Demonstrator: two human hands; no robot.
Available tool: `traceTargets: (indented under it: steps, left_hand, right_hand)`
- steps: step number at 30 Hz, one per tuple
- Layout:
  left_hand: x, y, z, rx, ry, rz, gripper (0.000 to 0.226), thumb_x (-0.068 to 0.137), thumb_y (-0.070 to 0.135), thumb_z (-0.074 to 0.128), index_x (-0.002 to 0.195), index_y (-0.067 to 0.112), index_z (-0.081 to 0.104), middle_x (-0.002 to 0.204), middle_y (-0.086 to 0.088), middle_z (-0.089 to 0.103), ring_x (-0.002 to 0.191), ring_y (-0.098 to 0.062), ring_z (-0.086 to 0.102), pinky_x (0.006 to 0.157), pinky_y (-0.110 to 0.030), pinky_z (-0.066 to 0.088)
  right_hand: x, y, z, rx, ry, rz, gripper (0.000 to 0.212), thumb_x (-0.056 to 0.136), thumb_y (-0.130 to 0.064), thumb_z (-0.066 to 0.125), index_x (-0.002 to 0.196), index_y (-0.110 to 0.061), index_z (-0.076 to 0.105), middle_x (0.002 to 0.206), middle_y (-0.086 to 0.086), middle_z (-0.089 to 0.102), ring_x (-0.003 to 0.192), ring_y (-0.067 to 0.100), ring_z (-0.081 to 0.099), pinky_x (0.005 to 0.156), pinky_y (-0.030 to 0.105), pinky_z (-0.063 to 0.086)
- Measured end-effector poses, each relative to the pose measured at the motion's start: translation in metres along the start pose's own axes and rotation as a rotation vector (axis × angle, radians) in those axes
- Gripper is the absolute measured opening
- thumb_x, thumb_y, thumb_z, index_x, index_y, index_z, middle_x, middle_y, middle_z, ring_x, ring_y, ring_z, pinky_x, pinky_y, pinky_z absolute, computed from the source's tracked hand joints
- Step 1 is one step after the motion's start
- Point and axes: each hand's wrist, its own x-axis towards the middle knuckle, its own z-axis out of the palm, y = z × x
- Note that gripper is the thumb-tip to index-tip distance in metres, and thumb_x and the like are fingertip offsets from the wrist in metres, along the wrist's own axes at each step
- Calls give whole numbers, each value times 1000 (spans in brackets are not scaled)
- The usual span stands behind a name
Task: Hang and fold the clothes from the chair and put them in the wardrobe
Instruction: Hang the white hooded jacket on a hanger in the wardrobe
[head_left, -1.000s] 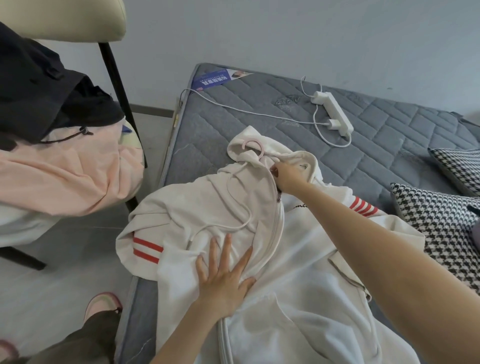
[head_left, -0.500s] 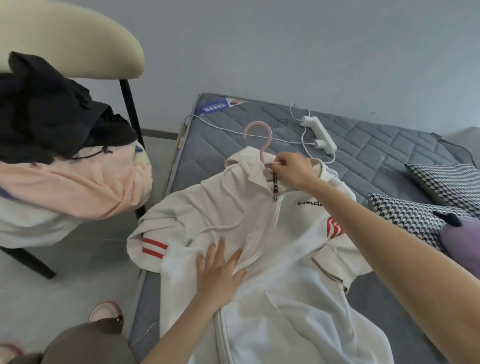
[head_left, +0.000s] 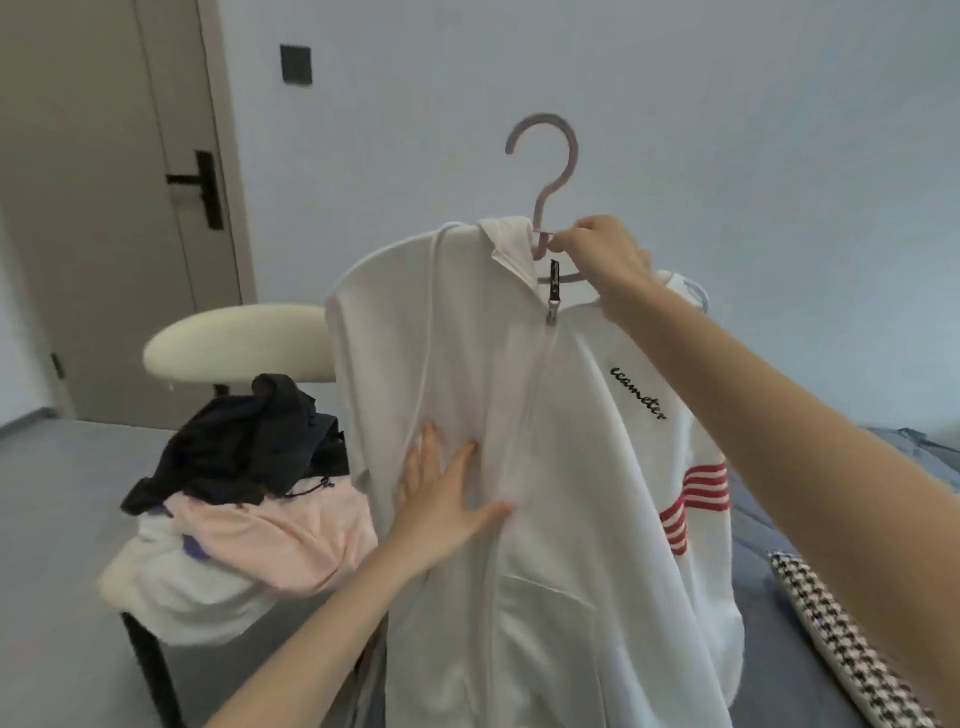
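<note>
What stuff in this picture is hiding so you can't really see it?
All in the head view:
The pink hanger: its arms are tucked inside the white hoodie.
The white hoodie's hem: cut off by the bottom edge.
The chair: its seat is buried under the clothes pile.
The houndstooth pillow: cut off by the bottom right corner.
The wardrobe: nowhere in view.

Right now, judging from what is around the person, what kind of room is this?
Most likely a bedroom at home: a mattress with a houndstooth cushion lies at the right, a chair is piled with clothes, and an interior door stands behind.
</note>
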Motion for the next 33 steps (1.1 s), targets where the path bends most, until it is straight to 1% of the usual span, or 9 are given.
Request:
traceTargets:
  steps: [3,7,11,13,16,21,25,29,33]
  left_hand:
    - [-3,3,-75,-55,176,16,76,86,57,56,150,33,22,159,-8,-19,147,-27,-13,120,-42,2]
    - [-38,-6,-175,-155,450,62,48,95,38,53,138,20,43,148,-5,36,138,-18,31,111,-30,27]
    - [-92,-9,-261,-234,724,112,13,97,32,52,105,25,59,111,3,60,102,-9,57,78,-11,39]
    - [-117,-4,-293,-263,811,173,5,96,31,54,93,32,58,96,7,64,91,-9,60,71,-13,41]
    - [-145,0,-319,-145,773,232,8,92,34,59,99,39,62,84,10,63,77,-3,58,68,-15,44]
    - [-168,-40,-322,219,583,40,37,82,47,68,118,42,61,83,10,49,71,0,47,69,-24,38]
    - [-190,-73,-313,130,672,106,17,79,31,76,95,25,75,77,10,50,68,1,51,65,-26,38]
    - [-221,-104,-309,66,778,300,19,76,13,78,90,25,78,77,9,60,71,-7,59,66,-27,48]
    - [-242,-142,-307,306,587,245,32,82,11,70,92,41,74,100,24,60,78,2,57,69,-31,52]
  right_hand:
    - [-4,-66,-10,113,17,-91,19,81,-32,60,66,-23,53,91,0,58,103,26,45,89,35,35]
    - [-14,-136,-5,235,-93,-178,12,75,-31,63,72,-21,58,98,4,59,110,27,50,96,39,44]
    - [-50,-190,4,244,-363,-268,10,92,-17,56,83,-15,54,75,-4,40,73,9,42,54,10,38]
    - [-71,-211,17,185,-501,-296,25,95,-21,52,71,-19,45,69,-3,34,60,10,32,35,13,28]
    - [-95,-238,53,121,-574,-336,26,97,-18,45,71,-18,47,67,-2,38,56,12,37,46,22,21]
    - [-136,-261,109,55,-651,-419,19,95,-19,46,77,-14,51,69,2,45,59,15,45,47,22,27]
    - [-162,-264,148,60,-737,-446,30,96,-18,47,66,-16,49,61,2,41,52,13,40,32,12,26]
    - [-175,-266,176,40,-750,-448,32,96,-25,49,66,-19,55,61,2,46,55,14,38,52,25,30]
    - [-181,-279,182,105,-746,-455,34,97,-26,49,64,-19,55,62,2,41,59,15,37,56,26,28]
